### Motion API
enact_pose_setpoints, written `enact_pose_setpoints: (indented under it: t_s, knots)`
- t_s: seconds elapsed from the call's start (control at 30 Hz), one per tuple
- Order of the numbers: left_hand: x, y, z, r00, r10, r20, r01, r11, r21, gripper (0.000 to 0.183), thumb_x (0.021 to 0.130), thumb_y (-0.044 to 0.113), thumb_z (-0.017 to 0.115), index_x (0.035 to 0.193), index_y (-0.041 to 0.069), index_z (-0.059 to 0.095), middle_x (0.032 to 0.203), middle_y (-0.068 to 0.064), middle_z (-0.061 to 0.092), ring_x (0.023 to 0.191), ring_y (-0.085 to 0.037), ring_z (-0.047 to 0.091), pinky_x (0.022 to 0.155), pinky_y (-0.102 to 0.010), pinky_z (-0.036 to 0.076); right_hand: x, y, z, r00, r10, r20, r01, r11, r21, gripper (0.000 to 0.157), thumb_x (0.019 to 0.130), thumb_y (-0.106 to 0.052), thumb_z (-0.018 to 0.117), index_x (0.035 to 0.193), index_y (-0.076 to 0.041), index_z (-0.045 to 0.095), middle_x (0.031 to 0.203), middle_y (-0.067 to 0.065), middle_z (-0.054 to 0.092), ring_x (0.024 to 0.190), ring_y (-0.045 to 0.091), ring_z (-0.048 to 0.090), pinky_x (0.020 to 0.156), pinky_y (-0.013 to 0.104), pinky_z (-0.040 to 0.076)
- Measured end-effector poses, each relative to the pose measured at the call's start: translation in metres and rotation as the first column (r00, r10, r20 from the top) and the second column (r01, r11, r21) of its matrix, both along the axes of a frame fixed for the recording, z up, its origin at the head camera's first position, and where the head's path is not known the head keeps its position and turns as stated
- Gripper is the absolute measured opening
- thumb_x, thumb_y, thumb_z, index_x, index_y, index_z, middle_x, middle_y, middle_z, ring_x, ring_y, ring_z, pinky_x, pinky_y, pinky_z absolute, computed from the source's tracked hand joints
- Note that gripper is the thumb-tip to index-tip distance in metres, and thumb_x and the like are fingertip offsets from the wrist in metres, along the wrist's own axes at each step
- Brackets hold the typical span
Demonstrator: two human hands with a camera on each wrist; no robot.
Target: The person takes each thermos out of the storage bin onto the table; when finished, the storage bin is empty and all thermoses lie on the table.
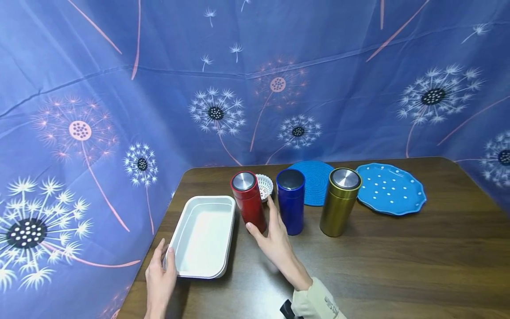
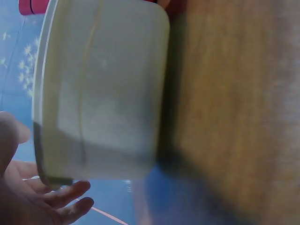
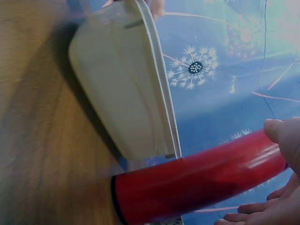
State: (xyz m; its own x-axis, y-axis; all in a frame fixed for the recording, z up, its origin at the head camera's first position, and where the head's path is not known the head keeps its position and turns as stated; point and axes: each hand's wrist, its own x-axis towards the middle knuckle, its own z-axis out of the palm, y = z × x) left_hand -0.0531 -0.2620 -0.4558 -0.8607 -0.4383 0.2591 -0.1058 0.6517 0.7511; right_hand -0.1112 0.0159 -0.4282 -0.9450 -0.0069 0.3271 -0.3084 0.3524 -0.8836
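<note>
A white rectangular basin (image 1: 203,239) stands on the table at the left. My left hand (image 1: 160,277) is at its near left corner, the fingers (image 2: 68,196) loosely spread close by the rim and the thumb a little apart from it. To the basin's right a red thermos (image 1: 250,206) with a silver lid stands upright. My right hand (image 1: 276,246) is around its near right side, thumb (image 3: 275,129) overlapping the red body and the other fingers loosely extended beside it. Next to it are a blue thermos (image 1: 291,208) and a gold thermos (image 1: 338,208), both upright.
Behind the red thermos sits a white openwork basket (image 1: 264,185), partly hidden. A round blue woven mat (image 1: 312,175) lies behind the blue and gold thermoses. A blue polka-dot plate (image 1: 390,188) is at the back right. Patterned blue cloth (image 1: 255,88) hangs beyond the wooden table (image 1: 398,266).
</note>
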Motion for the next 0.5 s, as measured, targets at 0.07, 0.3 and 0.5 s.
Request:
enact_pose_setpoints:
  t_s: [0.07,0.3,0.5]
  knots:
    - [-0.003,0.001,0.004,0.999,-0.04,0.006,0.04,0.999,-0.019,0.05,0.102,0.022,0.047,0.143,-0.005,0.041,0.132,-0.031,0.053,0.123,-0.046,0.049,0.1,-0.058,0.036,0.006,0.007,-0.002,1.0,0.008,0.027,-0.008,1.0,0.017,0.083,0.088,-0.029,0.071,0.152,-0.002,0.025,0.153,0.023,0.035,0.139,0.039,0.035,0.107,0.058,0.033]
    - [-0.014,0.006,0.02,0.991,-0.131,0.017,0.131,0.967,-0.219,0.05,0.099,0.018,0.053,0.142,-0.006,0.043,0.137,-0.029,0.047,0.128,-0.045,0.04,0.104,-0.059,0.029,0.032,0.034,-0.012,0.992,0.02,0.125,-0.034,0.993,0.11,0.08,0.091,-0.03,0.068,0.154,-0.007,0.024,0.154,0.02,0.034,0.139,0.039,0.034,0.107,0.059,0.032]
    - [-0.026,0.013,0.036,0.975,-0.22,0.039,0.22,0.919,-0.327,0.052,0.099,0.021,0.053,0.142,-0.006,0.043,0.141,-0.03,0.042,0.133,-0.049,0.033,0.104,-0.064,0.025,0.047,0.062,-0.018,0.992,-0.032,0.126,0.004,0.976,0.216,0.074,0.093,-0.032,0.065,0.152,-0.007,0.029,0.152,0.022,0.036,0.137,0.042,0.035,0.105,0.061,0.032]
